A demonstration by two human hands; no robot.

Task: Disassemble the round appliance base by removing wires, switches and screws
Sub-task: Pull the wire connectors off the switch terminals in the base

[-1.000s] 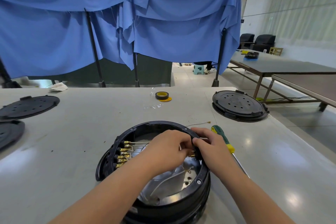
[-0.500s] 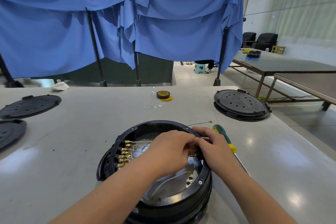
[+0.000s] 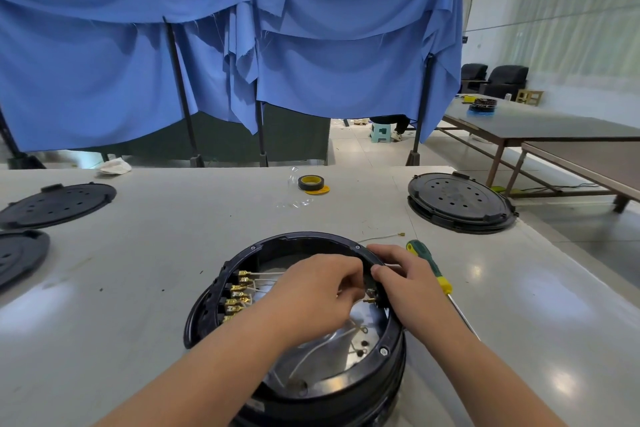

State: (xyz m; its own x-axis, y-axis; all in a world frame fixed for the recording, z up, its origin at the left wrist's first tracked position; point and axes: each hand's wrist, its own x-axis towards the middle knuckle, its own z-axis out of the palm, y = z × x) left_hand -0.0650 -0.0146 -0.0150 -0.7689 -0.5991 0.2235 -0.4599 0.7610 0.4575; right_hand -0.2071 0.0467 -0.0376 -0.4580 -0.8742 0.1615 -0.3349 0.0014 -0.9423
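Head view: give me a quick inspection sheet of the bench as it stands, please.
Surface: pale glossy table, with small dark specks.
Job's things: round appliance base open; brass terminals with white wires at its left inner wall; screwdriver lying beside it.
Clutter: tape roll, three black round covers, crumpled paper.
Grippers: left hand and right hand both pinch at a part on the right rim.
Cables: loose wire on the table.
Surroundings: blue cloth, side tables.
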